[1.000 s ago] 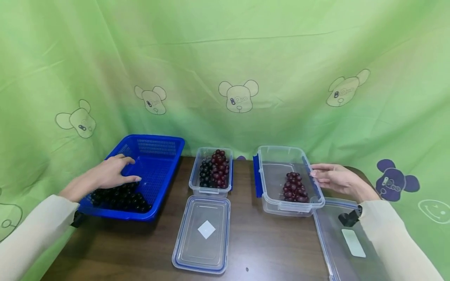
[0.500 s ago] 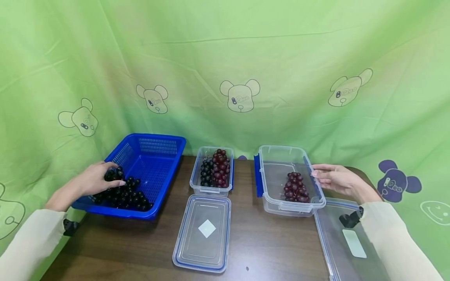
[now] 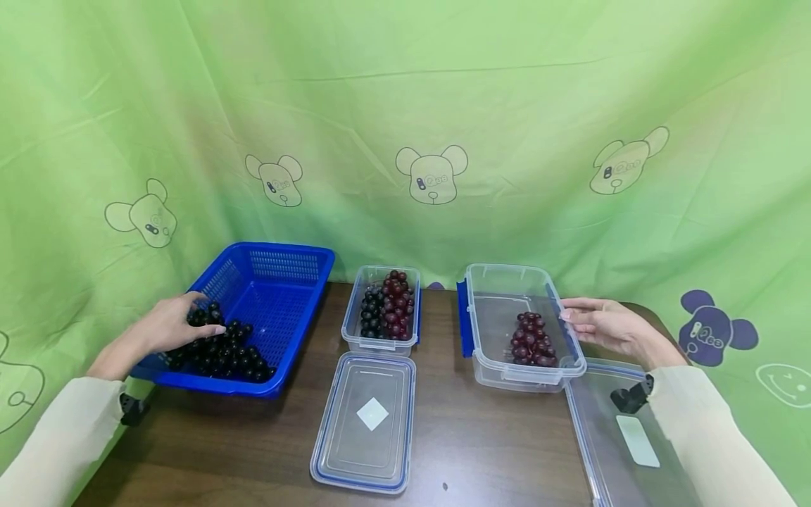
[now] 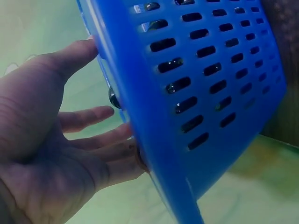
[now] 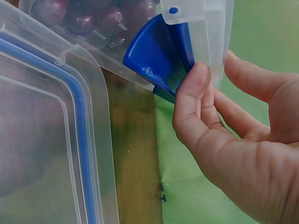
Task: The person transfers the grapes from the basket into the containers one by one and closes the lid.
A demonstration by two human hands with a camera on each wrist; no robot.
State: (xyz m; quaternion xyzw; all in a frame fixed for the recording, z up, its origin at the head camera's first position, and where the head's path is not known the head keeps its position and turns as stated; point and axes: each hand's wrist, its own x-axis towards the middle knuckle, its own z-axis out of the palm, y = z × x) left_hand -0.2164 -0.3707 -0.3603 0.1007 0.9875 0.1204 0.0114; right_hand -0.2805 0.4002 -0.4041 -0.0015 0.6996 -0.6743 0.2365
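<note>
The part-curled left hand (image 3: 163, 324) lies over glossy black grapes (image 3: 237, 358) in a blue slotted plastic basket (image 3: 275, 303), its hold unclear; the right hand (image 3: 608, 326) pinches a clear rectangular plastic box (image 3: 516, 377) at its side.

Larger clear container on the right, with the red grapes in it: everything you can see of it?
The larger clear container is a rectangular, plastic-looking box with rounded corners, sitting upright and unlidded on the brown table. A blue flap hangs along its left side; the right wrist view shows a second blue flap, unfastened, by the hand. One dark red grape bunch lies inside, toward the near right. The right hand pinches its right rim.
</note>
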